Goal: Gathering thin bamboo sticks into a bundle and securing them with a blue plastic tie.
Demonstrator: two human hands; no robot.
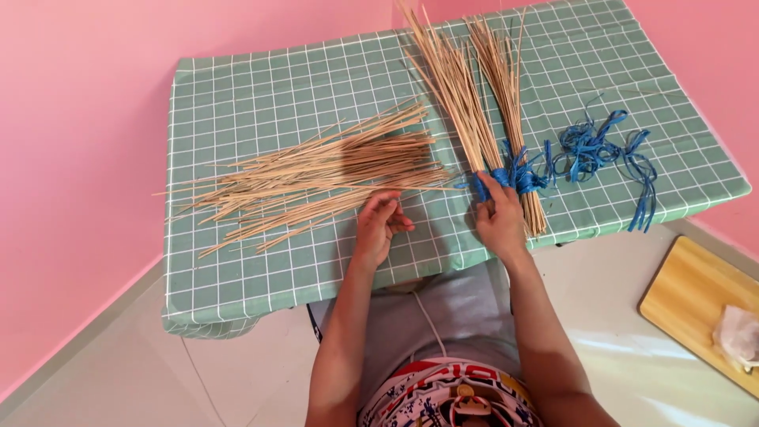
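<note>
My left hand (379,224) rests with its fingers partly curled at the near end of a loose pile of thin tan sticks (316,170) lying across the green checked tablecloth (261,87). My right hand (500,215) grips the lower end of a tied bundle of sticks (458,87), just below its blue string binding (506,175). A second tied bundle (506,79) lies touching it on the right, its end reaching the table's front edge. The bundles fan out toward the far edge.
A tangle of loose blue string (601,150) lies right of the bundles, strands hanging over the front edge. A wooden board (688,292) with a crumpled plastic bag (739,336) sits on the floor at the right. Pink walls surround the table.
</note>
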